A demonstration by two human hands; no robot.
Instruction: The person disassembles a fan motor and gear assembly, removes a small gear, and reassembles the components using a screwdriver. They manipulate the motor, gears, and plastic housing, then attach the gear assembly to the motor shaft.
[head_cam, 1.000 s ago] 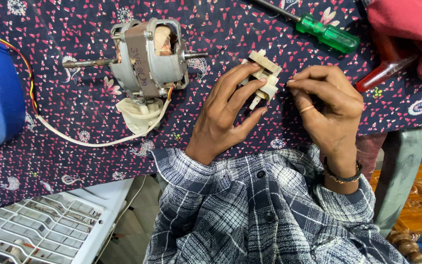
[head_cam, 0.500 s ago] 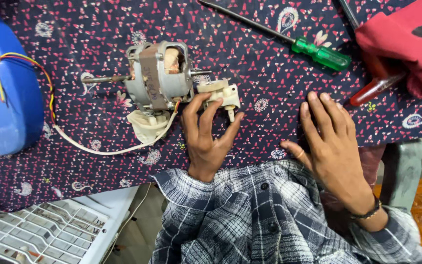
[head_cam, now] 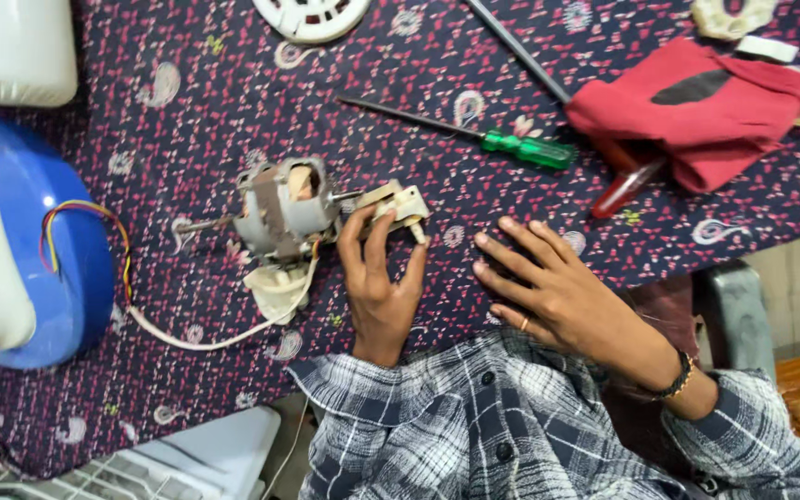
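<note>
A small grey electric motor [head_cam: 281, 211] with a thin shaft lies on the patterned dark cloth [head_cam: 233, 93]. My left hand [head_cam: 380, 282] holds a cream plastic gearbox part [head_cam: 394, 205] against the motor's right shaft end, fingers wrapped around it. My right hand [head_cam: 553, 287] rests flat on the cloth to the right, fingers spread, holding nothing. A white cable [head_cam: 198, 336] runs from the motor toward a blue fan housing [head_cam: 39, 255] at the left.
A green-handled screwdriver [head_cam: 483, 135] lies above my right hand. A red-handled tool [head_cam: 627, 187] pokes from under a red cloth [head_cam: 696, 106] at upper right. A white round plastic part [head_cam: 312, 17] sits at the top edge. A white wire grille [head_cam: 94, 472] lies below the table.
My left hand carried the cream part from in front of me over to the motor's shaft end. My right hand let go of it and settled flat on the cloth.
</note>
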